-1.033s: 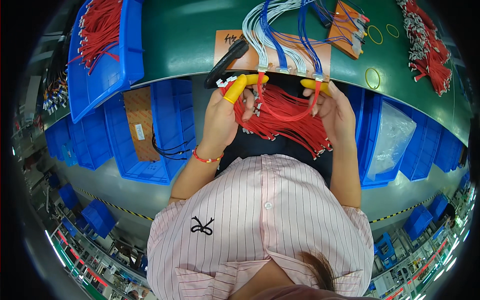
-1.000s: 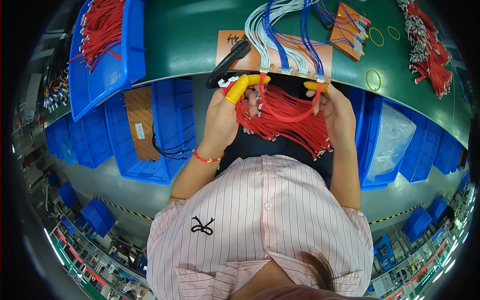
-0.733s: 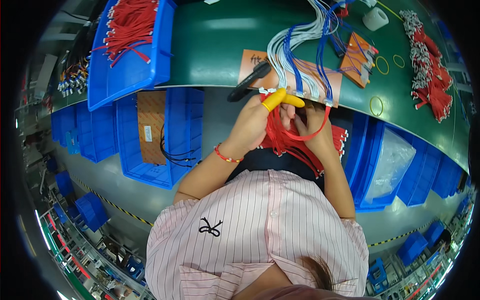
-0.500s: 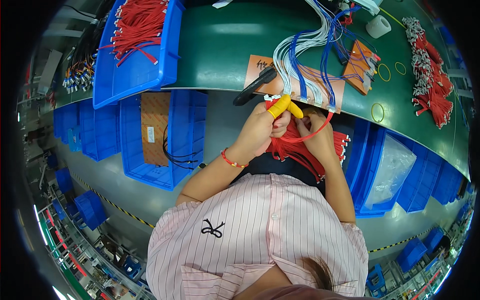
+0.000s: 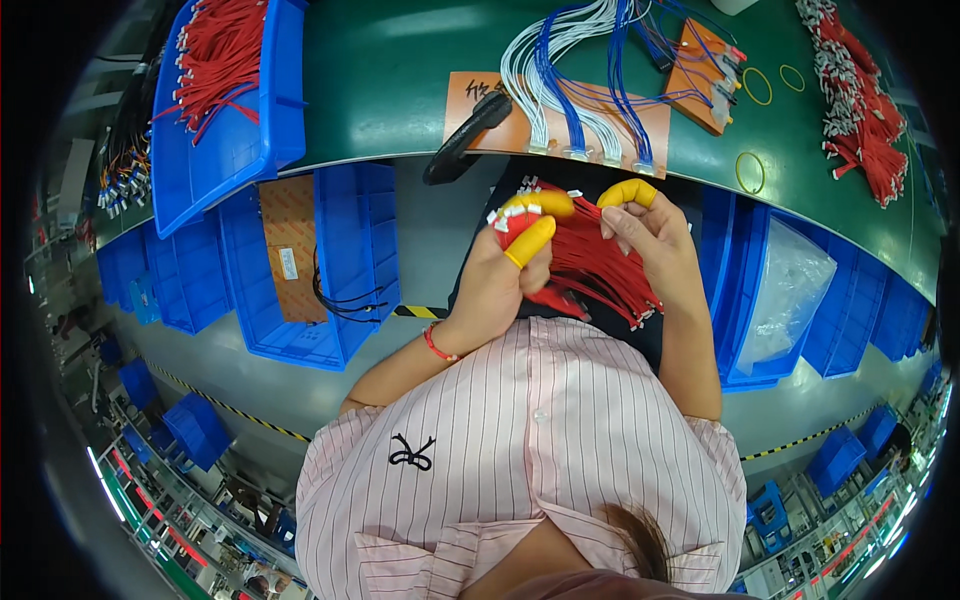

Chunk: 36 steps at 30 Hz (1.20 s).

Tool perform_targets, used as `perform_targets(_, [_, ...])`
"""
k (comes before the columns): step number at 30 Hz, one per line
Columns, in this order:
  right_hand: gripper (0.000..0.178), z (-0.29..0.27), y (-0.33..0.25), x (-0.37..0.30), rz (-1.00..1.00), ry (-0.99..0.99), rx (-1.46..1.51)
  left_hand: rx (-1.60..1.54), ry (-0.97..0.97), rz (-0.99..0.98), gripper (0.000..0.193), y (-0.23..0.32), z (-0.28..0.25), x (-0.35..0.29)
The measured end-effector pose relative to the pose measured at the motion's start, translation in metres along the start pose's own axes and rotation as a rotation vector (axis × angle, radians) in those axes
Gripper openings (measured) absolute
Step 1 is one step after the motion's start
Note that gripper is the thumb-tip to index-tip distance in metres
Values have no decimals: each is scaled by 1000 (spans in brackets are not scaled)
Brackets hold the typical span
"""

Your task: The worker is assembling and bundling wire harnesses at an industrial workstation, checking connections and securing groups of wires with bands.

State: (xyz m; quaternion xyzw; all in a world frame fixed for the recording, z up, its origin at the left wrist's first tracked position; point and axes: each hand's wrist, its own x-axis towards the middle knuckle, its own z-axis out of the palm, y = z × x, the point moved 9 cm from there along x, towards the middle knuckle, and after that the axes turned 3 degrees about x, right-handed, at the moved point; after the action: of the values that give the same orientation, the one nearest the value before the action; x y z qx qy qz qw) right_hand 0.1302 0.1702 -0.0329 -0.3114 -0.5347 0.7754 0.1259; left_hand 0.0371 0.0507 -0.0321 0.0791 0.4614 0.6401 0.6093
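Currently | your left hand (image 5: 500, 275) clamps the red wire bundle (image 5: 590, 265) on your lap | right hand (image 5: 650, 235) open, fingering strands | sorting looks midway; bin of red wires (image 5: 225, 95) remains.

Shirt (image 5: 530, 440): pink with thin vertical stripes, short sleeves, small buttons down the front, black bow-shaped emblem on the left chest. Left wrist: red cord bracelet (image 5: 436, 347). Left hand (image 5: 500, 280) and right hand (image 5: 650, 235): yellow rubber finger cots (image 5: 528, 240) on fingertips.
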Motion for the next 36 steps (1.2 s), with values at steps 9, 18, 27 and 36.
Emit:
perform_targets(9, [19,6,-13,-17,-70,-44,-281,46,-47,220,22,30,-6,27])
perform_targets(18, [18,-68,4,-37,-114,201,249,146,99,259,20,34,-24,34])
perform_targets(27, [18,-20,2,-14,-158,130,216,228,186,313,17,44,-32,36])
perform_targets(36, [26,-11,1,-7,-170,169,122,77,219,366,20,34,-31,38])
